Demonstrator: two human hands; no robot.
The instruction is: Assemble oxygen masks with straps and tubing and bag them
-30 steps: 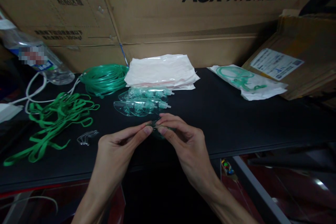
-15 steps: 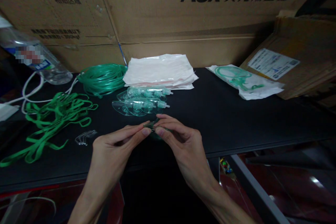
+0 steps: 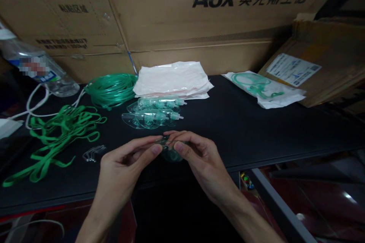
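Note:
Between my two hands is a clear green oxygen mask (image 3: 172,155), partly covered by fingers. My left hand (image 3: 128,155) pinches its left edge between thumb and fingers. On the other side, my right hand (image 3: 196,152) grips the mask with the thumb in front and the fingers behind. Just beyond them lie several more green oxygen masks (image 3: 152,115) in two rows, their pale connectors pointing right. Several thin metal strips (image 3: 93,153) lie left of my left hand. A tangle of green elastic straps (image 3: 64,129) spreads farther left.
A coil of green tubing (image 3: 112,89) sits behind the straps. White packages (image 3: 173,79) are stacked at the back, and a bag with green tubing (image 3: 265,91) lies right. A water bottle (image 3: 42,66) leans at left. Large cardboard boxes (image 3: 199,26) stand along the back.
More of the mask shows below my fingers now, and my thumbs are farther apart. Both hands stay in about the same place; the view has shifted slightly.

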